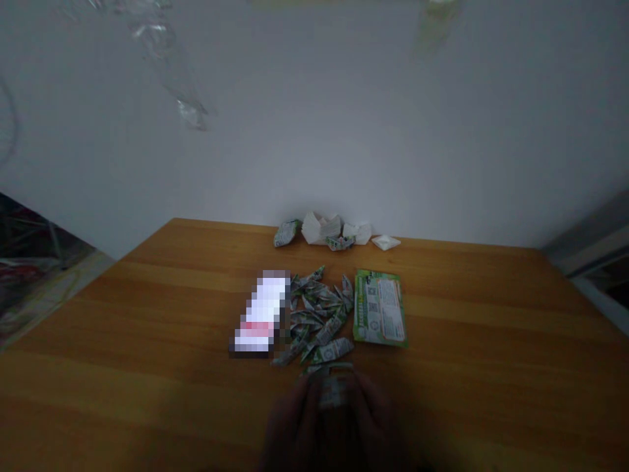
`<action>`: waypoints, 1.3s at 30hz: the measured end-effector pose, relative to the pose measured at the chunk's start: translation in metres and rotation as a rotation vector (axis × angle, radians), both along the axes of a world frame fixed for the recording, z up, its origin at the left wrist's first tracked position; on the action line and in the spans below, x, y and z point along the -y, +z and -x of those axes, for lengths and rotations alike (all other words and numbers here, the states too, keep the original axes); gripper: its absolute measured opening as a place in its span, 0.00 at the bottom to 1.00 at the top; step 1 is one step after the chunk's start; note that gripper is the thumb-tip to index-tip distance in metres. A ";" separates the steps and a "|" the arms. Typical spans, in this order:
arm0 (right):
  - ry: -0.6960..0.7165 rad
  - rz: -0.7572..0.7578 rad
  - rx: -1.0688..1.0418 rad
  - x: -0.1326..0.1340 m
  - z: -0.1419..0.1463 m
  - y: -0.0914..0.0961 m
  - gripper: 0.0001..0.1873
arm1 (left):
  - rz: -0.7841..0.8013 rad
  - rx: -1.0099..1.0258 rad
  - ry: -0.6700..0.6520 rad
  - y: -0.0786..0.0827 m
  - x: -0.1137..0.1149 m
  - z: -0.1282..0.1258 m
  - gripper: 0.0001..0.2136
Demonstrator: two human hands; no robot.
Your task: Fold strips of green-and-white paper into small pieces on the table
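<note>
Low in the middle of the head view, my left hand (293,416) and my right hand (371,406) are close together, dark and partly blurred. Between their fingers is a small folded printed packet (334,392), held from both sides. Just beyond the hands lies a loose pile of narrow folded green-and-grey printed pieces (324,314). A flat green packet (381,308) with printed text and square codes lies right of the pile. The fingertips are in deep shadow, so the exact grip is hard to make out.
A phone (263,308) with a lit, pixelated screen lies left of the pile. Along the wall stand folded white paper shapes (320,228), a printed folded piece (286,233) and a small white one (386,242). All rest on a wooden table (491,367) against a white wall (344,131).
</note>
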State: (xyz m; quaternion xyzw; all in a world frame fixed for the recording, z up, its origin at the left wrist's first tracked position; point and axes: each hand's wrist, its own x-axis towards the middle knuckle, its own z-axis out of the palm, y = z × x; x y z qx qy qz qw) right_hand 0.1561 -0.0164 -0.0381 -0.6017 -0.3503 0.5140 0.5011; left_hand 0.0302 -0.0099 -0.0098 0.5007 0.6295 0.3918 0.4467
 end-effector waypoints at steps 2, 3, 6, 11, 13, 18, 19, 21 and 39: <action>0.009 -0.043 -0.059 -0.001 0.002 0.002 0.22 | 0.013 0.015 0.016 0.000 -0.001 0.002 0.21; 0.006 -0.068 -0.081 -0.002 0.002 0.002 0.21 | 0.022 0.022 0.017 0.001 -0.002 0.002 0.22; -0.061 -0.094 -0.078 -0.005 -0.002 0.001 0.17 | 0.016 0.006 0.055 0.001 -0.004 0.003 0.22; -0.084 -0.012 -0.069 -0.008 -0.010 -0.005 0.18 | 0.030 -0.077 0.070 -0.002 -0.002 0.003 0.20; -0.065 0.030 -0.085 -0.010 -0.011 -0.007 0.19 | 0.034 -0.127 0.055 -0.003 0.000 0.003 0.20; -0.013 0.091 -0.053 -0.013 -0.012 -0.005 0.19 | -0.015 -0.262 0.006 -0.006 0.003 0.005 0.16; -0.006 0.093 -0.035 -0.013 -0.012 -0.004 0.18 | -0.017 -0.268 -0.010 -0.007 0.003 0.006 0.16; -0.028 0.086 0.000 -0.012 -0.011 -0.002 0.18 | -0.015 -0.255 -0.037 -0.007 0.003 0.006 0.17; 0.099 -0.085 0.148 0.000 -0.009 -0.005 0.26 | -0.049 -0.121 -0.154 -0.001 0.002 0.008 0.13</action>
